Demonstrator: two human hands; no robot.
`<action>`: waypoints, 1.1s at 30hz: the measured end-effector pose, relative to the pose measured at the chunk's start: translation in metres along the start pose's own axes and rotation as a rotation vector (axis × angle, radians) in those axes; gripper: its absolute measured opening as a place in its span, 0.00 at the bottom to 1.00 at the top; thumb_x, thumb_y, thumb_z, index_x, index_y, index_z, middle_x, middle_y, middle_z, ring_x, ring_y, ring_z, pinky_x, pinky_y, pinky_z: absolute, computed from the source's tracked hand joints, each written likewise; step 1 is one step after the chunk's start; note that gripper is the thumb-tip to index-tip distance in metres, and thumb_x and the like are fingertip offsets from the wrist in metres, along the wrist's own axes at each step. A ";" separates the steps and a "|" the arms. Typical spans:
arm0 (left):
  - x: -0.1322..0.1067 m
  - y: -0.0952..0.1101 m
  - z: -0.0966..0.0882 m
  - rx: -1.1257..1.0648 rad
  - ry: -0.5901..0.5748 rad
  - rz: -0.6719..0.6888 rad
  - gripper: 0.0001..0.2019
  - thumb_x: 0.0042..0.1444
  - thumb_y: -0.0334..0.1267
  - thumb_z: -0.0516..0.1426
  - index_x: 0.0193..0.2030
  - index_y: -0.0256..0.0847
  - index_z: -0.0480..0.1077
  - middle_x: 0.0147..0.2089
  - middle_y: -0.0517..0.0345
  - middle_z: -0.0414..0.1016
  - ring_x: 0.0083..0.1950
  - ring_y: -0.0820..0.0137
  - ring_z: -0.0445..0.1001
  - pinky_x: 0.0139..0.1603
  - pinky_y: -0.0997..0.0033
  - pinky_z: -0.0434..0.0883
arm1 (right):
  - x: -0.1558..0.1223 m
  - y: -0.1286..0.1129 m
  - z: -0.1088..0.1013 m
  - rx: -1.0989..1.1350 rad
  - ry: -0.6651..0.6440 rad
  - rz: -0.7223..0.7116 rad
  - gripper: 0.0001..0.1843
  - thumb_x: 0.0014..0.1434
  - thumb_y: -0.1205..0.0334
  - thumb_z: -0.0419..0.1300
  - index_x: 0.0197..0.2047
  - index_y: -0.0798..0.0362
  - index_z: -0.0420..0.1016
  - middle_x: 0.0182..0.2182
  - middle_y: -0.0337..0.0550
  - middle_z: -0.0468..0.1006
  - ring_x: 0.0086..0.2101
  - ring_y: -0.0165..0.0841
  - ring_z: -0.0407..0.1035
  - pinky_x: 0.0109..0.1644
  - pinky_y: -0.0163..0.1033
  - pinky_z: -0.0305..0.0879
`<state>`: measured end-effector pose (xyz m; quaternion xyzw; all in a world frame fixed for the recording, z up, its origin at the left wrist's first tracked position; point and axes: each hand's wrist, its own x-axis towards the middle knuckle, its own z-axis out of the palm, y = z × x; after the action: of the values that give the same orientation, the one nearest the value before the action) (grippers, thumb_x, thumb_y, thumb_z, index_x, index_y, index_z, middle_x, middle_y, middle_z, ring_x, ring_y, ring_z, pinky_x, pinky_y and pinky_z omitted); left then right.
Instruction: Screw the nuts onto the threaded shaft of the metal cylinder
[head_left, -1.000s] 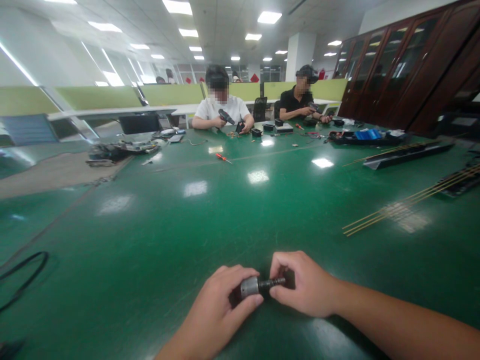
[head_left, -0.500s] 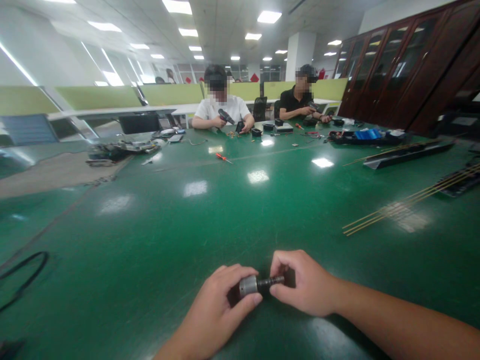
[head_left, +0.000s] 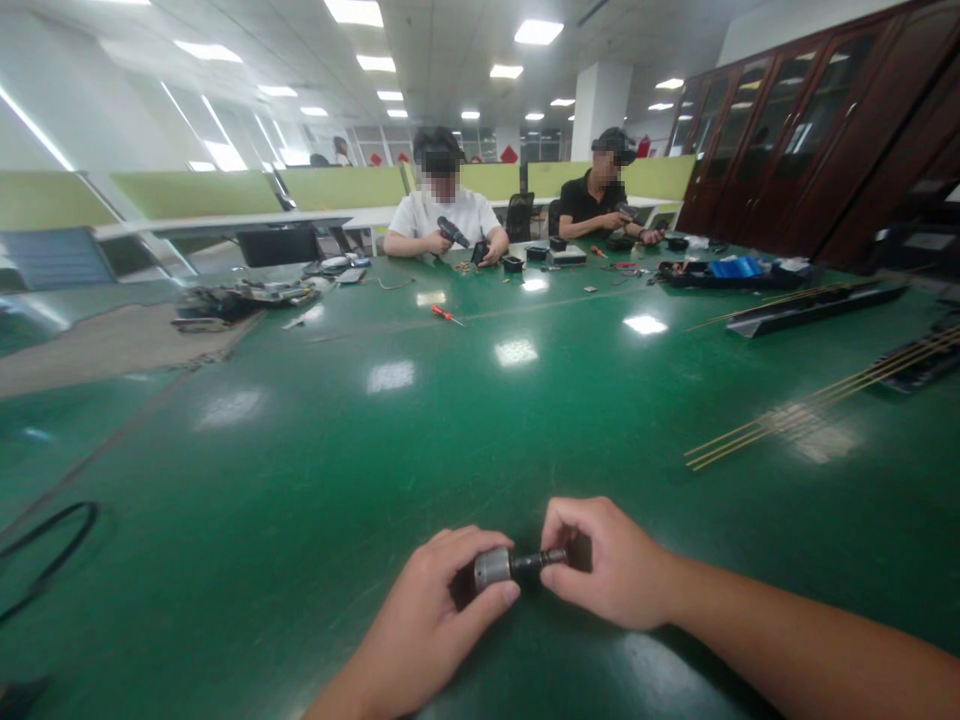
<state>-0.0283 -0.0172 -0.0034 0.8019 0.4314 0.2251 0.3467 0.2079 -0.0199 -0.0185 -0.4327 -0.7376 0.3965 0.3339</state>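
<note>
Low in the head view, my left hand [head_left: 427, 610] is closed round a silver metal cylinder [head_left: 491, 568], thumb below and fingers above. A dark stepped shaft [head_left: 528, 562] runs out of the cylinder to the right. My right hand [head_left: 619, 565] pinches the far end of this shaft between thumb and fingertips. The part lies roughly level, close over the green tabletop [head_left: 465, 440]. Its left end is hidden in my left palm, and I cannot tell whether cylinder and shaft are one piece.
Thin yellowish rods [head_left: 795, 410] and a black channel [head_left: 810, 308] lie at right. An orange screwdriver [head_left: 444, 314] rests farther off. A black cable loop [head_left: 56, 560] is at left. Two people sit across the table, one holding a power drill [head_left: 452, 233].
The cylinder has shifted slightly left with my left hand, and a little more of the shaft shows between my hands. My right hand has hardly moved.
</note>
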 end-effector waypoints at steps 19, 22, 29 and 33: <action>0.002 -0.002 -0.003 -0.089 0.008 -0.007 0.08 0.63 0.45 0.60 0.46 0.48 0.76 0.40 0.63 0.78 0.41 0.67 0.75 0.44 0.70 0.65 | 0.002 -0.004 -0.003 0.042 0.030 0.020 0.06 0.50 0.69 0.63 0.29 0.53 0.69 0.24 0.34 0.72 0.26 0.28 0.65 0.32 0.33 0.59; 0.002 -0.003 -0.003 -0.112 0.015 -0.018 0.09 0.63 0.46 0.60 0.46 0.48 0.76 0.40 0.63 0.78 0.41 0.67 0.75 0.44 0.70 0.66 | 0.003 -0.001 -0.004 0.106 0.042 0.031 0.06 0.50 0.68 0.64 0.30 0.53 0.70 0.25 0.35 0.73 0.27 0.29 0.66 0.33 0.34 0.60; 0.003 -0.001 -0.004 -0.139 0.090 -0.096 0.10 0.61 0.47 0.60 0.45 0.46 0.77 0.42 0.60 0.80 0.43 0.63 0.76 0.47 0.68 0.66 | 0.014 0.017 -0.010 0.703 0.170 0.231 0.09 0.49 0.63 0.66 0.30 0.53 0.68 0.22 0.35 0.74 0.22 0.28 0.66 0.29 0.35 0.59; 0.003 0.001 -0.004 -0.160 0.093 -0.109 0.11 0.60 0.48 0.61 0.46 0.47 0.78 0.44 0.58 0.80 0.44 0.61 0.76 0.48 0.67 0.66 | 0.020 0.023 -0.010 0.857 0.271 0.242 0.10 0.51 0.61 0.66 0.30 0.54 0.69 0.21 0.35 0.74 0.21 0.27 0.65 0.28 0.33 0.58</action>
<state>-0.0291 -0.0136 0.0006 0.7356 0.4710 0.2766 0.4008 0.2169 0.0083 -0.0307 -0.3867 -0.4009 0.6416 0.5274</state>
